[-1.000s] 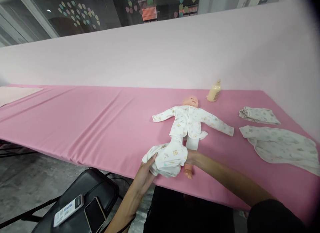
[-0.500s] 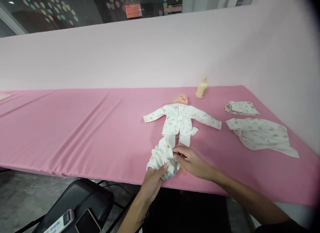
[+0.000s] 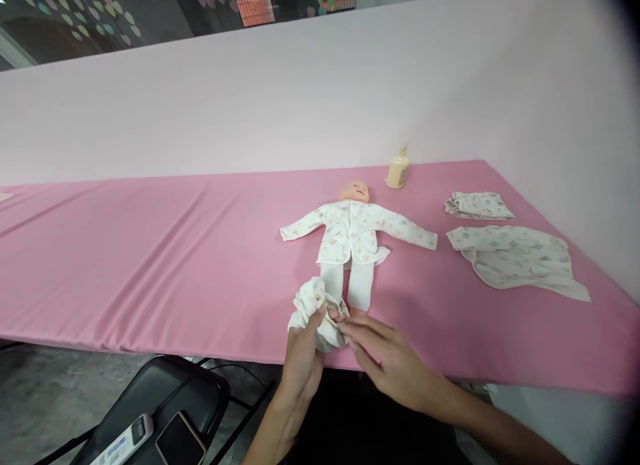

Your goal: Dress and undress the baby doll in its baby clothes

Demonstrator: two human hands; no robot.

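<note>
Two hands are at work at the near edge of the pink-covered table (image 3: 150,252), and both are yours. Your left hand (image 3: 303,358) is closed on a bunched pair of printed baby trousers (image 3: 315,308), thumb over the top of the bundle and fingers beneath it. Your right hand (image 3: 395,365) lies just right of the bundle with its fingers (image 3: 357,328) stretched out and touching the cloth's near edge; whether they actually pinch the fabric you cannot tell from this view. The trousers sit at the feet of one baby doll (image 3: 353,235), which lies on its back with its long axis running straight away from you, head toward the pale wall and feet toward your hands. The bundle touches the doll's white legs (image 3: 350,285) at their lower end, so the doll lies directly beyond your fingertips, and your left hand is the nearer to the leg on that side. The doll wears one printed jacket with both sleeves spread wide. Count of other items: one cream feeding bottle (image 3: 399,172) upright near the doll's head; two further garments to the right, well apart from your hands, one folded (image 3: 477,205) and one spread flat (image 3: 515,258); one black chair (image 3: 200,392) below the table edge carrying two handheld devices (image 3: 150,438).
</note>
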